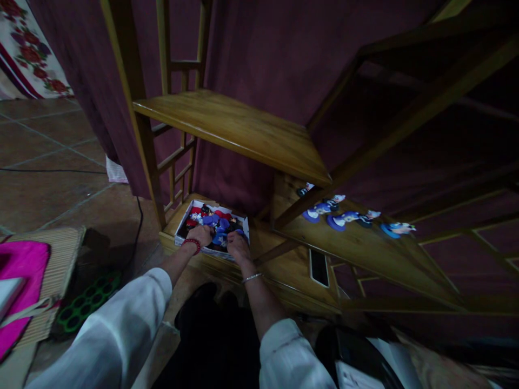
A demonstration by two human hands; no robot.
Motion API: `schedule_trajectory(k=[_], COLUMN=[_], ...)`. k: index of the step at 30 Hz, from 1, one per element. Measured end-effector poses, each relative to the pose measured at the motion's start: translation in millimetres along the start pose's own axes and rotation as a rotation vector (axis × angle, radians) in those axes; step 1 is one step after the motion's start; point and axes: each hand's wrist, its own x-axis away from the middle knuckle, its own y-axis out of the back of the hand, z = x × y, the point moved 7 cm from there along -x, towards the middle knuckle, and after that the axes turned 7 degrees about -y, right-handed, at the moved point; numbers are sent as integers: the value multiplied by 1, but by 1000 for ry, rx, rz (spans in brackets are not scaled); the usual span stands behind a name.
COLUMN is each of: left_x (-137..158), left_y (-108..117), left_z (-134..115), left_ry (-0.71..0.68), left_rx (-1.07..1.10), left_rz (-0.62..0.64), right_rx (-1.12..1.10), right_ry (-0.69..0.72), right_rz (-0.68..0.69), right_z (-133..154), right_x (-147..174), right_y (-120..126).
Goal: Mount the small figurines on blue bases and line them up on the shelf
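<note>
A shallow white cardboard box [245, 226] sits on the lowest wooden shelf. Small figurines [221, 224] with blue, red and black parts lie jumbled inside it. My left hand [201, 236], with a red bead bracelet at the wrist, reaches over the near edge of the box. Its fingers are curled down among the figurines, and what they hold is hidden. Just to the right, my right hand [238, 247] wears a silver bangle and has its fingers closed beside blue figurine pieces. Whatever is between those fingertips cannot be made out.
Several figurines on round bases [344, 219] lie along a shelf to the right. A phone [318, 267] rests on the lower shelf. An upper wooden shelf [235, 129] juts out above the box. At left are a woven seat with a pink cloth [24, 286] and a green holed rack [87, 302].
</note>
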Motion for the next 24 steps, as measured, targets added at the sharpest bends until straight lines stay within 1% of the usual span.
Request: schedule_trajectory(k=[7,14,24], left_x=[4,6,9], left_y=[3,2,3], left_z=[-7,-10,-17], left_ry=[-51,-62,-104], left_rx=[-32,-52,-67], left_rz=[19,59,96], right_rx=[24,39,150], right_ry=[27,68,88], right_rz=[14,57,79], right_z=[3,5,9], right_x=[5,6,12], right_y=[3,-2,0])
